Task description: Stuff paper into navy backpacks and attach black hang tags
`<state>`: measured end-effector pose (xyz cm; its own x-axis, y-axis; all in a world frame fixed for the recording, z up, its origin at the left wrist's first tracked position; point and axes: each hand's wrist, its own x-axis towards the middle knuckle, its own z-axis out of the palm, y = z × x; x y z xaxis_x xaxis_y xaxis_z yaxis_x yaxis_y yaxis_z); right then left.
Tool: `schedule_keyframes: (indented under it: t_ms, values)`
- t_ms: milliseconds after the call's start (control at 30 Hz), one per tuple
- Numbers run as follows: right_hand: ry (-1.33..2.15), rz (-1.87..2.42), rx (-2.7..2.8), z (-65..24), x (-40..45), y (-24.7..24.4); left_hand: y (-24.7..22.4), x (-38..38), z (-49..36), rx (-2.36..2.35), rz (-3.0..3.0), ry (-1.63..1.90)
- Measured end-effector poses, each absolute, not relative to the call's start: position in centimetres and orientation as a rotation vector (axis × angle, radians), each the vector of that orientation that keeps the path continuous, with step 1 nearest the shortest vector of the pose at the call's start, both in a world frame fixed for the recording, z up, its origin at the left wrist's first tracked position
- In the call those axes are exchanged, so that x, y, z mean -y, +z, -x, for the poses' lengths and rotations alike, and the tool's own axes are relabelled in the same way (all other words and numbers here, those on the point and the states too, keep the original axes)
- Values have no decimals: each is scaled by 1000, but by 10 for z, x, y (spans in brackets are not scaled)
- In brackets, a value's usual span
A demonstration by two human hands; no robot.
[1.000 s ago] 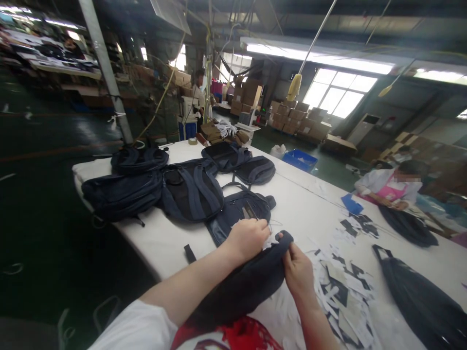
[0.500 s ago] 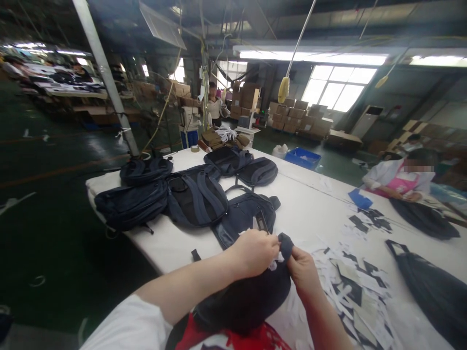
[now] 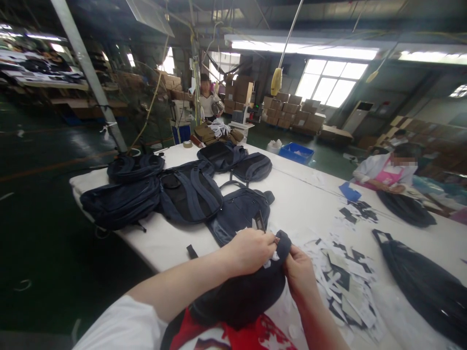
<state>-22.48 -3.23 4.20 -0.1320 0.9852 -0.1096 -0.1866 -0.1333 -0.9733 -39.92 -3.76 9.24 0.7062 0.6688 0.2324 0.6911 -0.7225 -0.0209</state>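
Note:
A dark backpack [image 3: 241, 296] lies over my lap at the table's near edge. My left hand [image 3: 253, 250] is closed at its upper part, beside small white scraps; a dark, flat tool with a light patch sticks up behind the fingers, and how it is held is hidden. My right hand [image 3: 299, 267] pinches the raised navy fabric edge [image 3: 283, 245] of this backpack from the right. Just beyond my hands lies another navy backpack [image 3: 241, 209], flat on the white table [image 3: 292, 204].
More navy backpacks [image 3: 191, 192] lie at the left. Paper and fabric scraps [image 3: 346, 282] are spread at the right, near a dark bag [image 3: 419, 277]. Across the table a person in a pink apron [image 3: 388, 177] handles another dark bag. A blue bin [image 3: 296, 153] stands behind the table.
The whole view has shifted, so the table and bags appear slightly further left. My hands stay at the fabric edge, which now looks more upright and folded over.

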Motion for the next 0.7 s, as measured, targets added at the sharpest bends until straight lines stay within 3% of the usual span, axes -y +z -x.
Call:
schedule_keyframes:
  t_ms: [333,533,700]
  values:
    - [1482,1146,1161,215,37,44,99,39,405,1219,2868,-278]
    - [1867,1124,1083,193,46,81,132,36,449,1513,3035,-428]
    - [1818,979,1025,191,53,107,159,32,471,1795,3274,-261]
